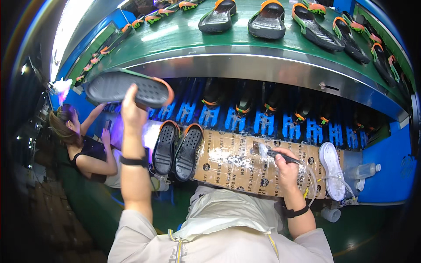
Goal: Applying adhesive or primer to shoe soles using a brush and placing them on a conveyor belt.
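Sole (112,90) was pinched in the left hand (133,111), mostly just beyond it, most fingers hidden; brush (285,157) was gripped by the right hand (287,174), fingers curled. Sole-shifting seemed in hand; next, steady clearance past paired soles (187,153), right of the left hand, seemed needed.

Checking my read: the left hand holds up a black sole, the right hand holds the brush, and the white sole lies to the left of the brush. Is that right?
Not quite: the white sole lies to the right of the brush, as the head view shows. The rest stands.
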Demonstrator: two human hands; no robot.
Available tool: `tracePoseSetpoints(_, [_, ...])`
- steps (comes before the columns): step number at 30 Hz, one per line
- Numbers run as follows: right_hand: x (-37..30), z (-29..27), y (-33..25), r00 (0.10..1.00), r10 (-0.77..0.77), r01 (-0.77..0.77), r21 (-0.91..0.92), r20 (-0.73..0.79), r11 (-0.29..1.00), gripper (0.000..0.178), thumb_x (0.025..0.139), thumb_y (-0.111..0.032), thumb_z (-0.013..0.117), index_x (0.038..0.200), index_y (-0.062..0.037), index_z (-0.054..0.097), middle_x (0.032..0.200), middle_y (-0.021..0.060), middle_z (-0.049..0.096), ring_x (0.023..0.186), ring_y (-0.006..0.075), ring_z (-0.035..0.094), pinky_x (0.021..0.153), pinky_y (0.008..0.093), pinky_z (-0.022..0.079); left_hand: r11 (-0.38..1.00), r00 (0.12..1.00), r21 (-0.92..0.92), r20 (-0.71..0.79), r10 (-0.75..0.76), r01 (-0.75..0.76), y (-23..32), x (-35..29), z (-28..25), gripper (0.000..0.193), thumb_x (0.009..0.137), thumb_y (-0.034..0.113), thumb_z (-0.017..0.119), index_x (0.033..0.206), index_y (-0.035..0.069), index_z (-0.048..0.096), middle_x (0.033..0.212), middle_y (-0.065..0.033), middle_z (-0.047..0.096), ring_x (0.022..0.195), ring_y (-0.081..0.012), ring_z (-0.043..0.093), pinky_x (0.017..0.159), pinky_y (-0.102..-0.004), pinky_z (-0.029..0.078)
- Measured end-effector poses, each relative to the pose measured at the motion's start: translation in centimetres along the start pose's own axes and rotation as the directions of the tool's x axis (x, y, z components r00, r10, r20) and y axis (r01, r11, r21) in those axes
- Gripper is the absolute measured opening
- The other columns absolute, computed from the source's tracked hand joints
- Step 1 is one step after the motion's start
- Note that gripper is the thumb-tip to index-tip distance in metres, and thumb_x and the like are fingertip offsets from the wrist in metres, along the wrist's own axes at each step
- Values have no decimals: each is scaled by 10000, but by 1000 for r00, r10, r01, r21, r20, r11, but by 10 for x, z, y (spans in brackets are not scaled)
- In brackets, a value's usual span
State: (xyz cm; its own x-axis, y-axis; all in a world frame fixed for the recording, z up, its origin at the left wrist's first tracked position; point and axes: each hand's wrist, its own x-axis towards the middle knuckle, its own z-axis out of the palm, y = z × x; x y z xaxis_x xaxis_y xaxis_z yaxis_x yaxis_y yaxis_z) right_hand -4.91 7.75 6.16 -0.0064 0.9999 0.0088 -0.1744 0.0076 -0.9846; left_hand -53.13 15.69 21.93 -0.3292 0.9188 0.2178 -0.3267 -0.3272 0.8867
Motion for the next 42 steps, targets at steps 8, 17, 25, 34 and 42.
tracePoseSetpoints(8, [8, 54, -37, 945, -102, 56, 154, 312, 987, 229, 962, -115, 716, 1158, 1, 744, 1016, 32, 738, 862, 85, 614, 783, 256, 498, 833, 928, -408, 180, -327, 372, -127, -176, 72, 744, 905, 389, 743, 1483, -4, 489, 1424, -258, 571, 1411, -433, 487, 1226, -540, 351])
tracePoseSetpoints(17, [-35, 73, -42, 944, -78, 30, 153, 321, 988, 215, 939, -83, 694, 1131, -3, 747, 997, 51, 757, 870, 96, 665, 828, 269, 539, 837, 868, -238, 192, -457, 493, -147, -258, 56, 635, 885, 109, 701, 1461, -36, 477, 1375, -205, 635, 1286, -338, 628, 1142, -487, 474])
tracePoseSetpoints(25, [-106, 87, -23, 970, -125, 90, 171, 208, 981, 190, 964, -80, 683, 1121, 6, 747, 980, 33, 728, 892, 68, 625, 788, 235, 505, 737, 790, -306, 353, -501, 603, -152, -350, 66, 845, 1045, 702, 359, 1562, 36, 417, 1523, -135, 546, 1416, -285, 517, 1190, -447, 414])
tracePoseSetpoints(34, [-162, 77, -47, 840, -475, 527, -192, 261, 828, 250, 896, -32, 717, 1144, -8, 735, 906, 120, 707, 798, 201, 672, 727, 315, 526, 821, 835, -204, 282, -473, 534, -136, -358, 94, 711, 1128, 576, 181, 1502, 60, 498, 1446, -97, 606, 1334, -235, 572, 1157, -406, 434])
tracePoseSetpoints(42, [-161, 42, -87, 731, -49, 398, -367, 681, 841, 220, 836, -93, 784, 1050, -43, 787, 929, 147, 767, 805, 256, 746, 750, 353, 579, 745, 803, -325, 376, -463, 582, -140, -322, 74, 858, 1066, 697, 161, 1459, 26, 525, 1305, -203, 679, 1195, -374, 666, 1085, -502, 505])
